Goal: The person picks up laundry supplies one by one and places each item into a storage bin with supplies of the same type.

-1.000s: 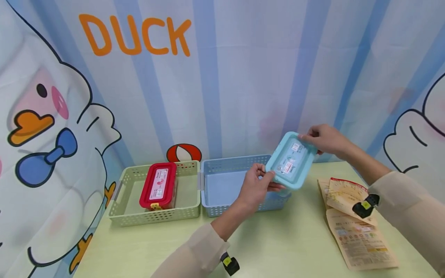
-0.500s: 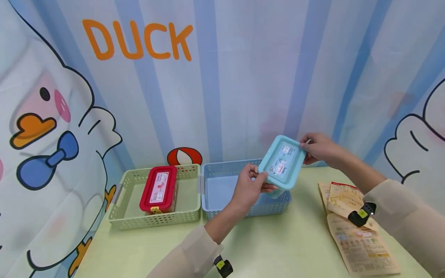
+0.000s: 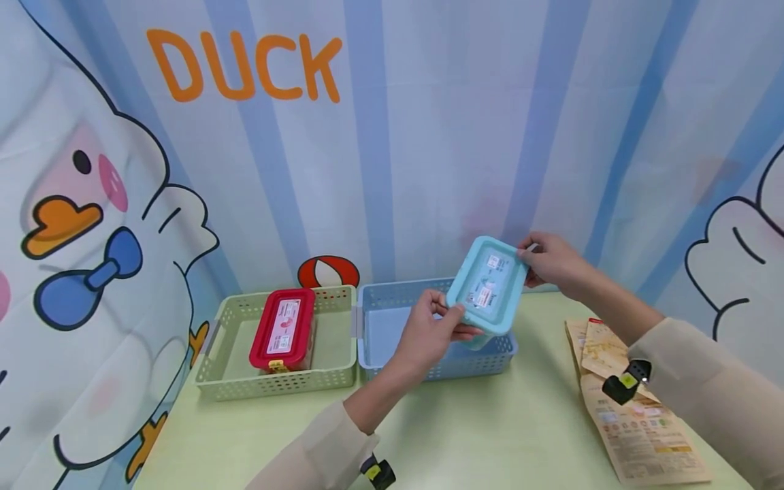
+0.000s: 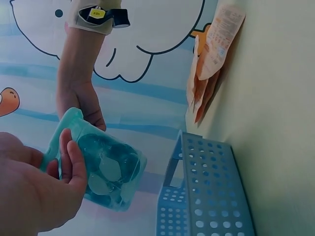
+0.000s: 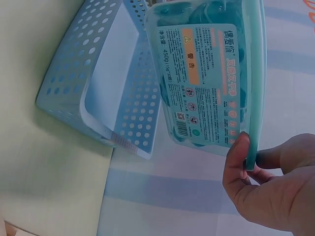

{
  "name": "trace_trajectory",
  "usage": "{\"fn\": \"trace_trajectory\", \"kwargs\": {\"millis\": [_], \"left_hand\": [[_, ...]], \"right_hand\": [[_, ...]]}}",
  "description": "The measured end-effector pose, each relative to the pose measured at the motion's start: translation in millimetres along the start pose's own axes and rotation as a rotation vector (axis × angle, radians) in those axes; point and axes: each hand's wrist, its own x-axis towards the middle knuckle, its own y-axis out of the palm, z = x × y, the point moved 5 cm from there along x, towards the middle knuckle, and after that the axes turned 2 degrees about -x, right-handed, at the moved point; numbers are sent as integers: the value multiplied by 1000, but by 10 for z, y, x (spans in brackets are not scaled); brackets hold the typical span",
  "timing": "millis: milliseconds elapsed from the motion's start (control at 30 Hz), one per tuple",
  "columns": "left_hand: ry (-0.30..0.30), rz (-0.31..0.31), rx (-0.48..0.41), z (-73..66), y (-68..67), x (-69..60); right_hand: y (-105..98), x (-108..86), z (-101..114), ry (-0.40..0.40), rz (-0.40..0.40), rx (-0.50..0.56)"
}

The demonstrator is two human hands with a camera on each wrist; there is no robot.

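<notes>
A turquoise lidded plastic box point(image 3: 490, 282) is held tilted above the right part of the blue basket point(image 3: 392, 333). My left hand point(image 3: 429, 330) pinches its lid at the near left corner; my right hand point(image 3: 554, 262) pinches the far right corner. Through the clear side of the box point(image 4: 110, 169) in the left wrist view, rounded teal pieces show inside. A printed label point(image 5: 202, 81) covers the side seen in the right wrist view, where the thumb and fingers of my right hand point(image 5: 278, 182) grip the lid's rim.
A green basket point(image 3: 235, 388) stands left of the blue one, with a red-lidded box point(image 3: 283, 330) lying inside. Brown paper pouches point(image 3: 649, 429) lie overlapping at the table's right side. Behind hangs a curtain point(image 3: 441, 136) with duck pictures.
The turquoise box has moved left and turned slightly, with both hands keeping hold of its lid corners. The baskets, red-lidded box and pouches stay where they were.
</notes>
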Motion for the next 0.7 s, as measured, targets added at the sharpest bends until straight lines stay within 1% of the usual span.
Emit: {"fn": "trace_trajectory", "kwargs": {"millis": [100,233,400,533,700], "left_hand": [[-16,-12,18,-31,-42,-23],[-38,-12,36,-77,-91,-56],[-42,-6,59,-119,-137,-93],[-36,-10,85,-134,-174,-119],[-34,-22,103,-103,-213,-120]], "right_hand": [[37,23,26,-2,3,2],[80,46,59,-8,13,4],[128,53,96,-5,26,15],[174,39,117,7,54,26],[231,19,131,23,118,73]]}}
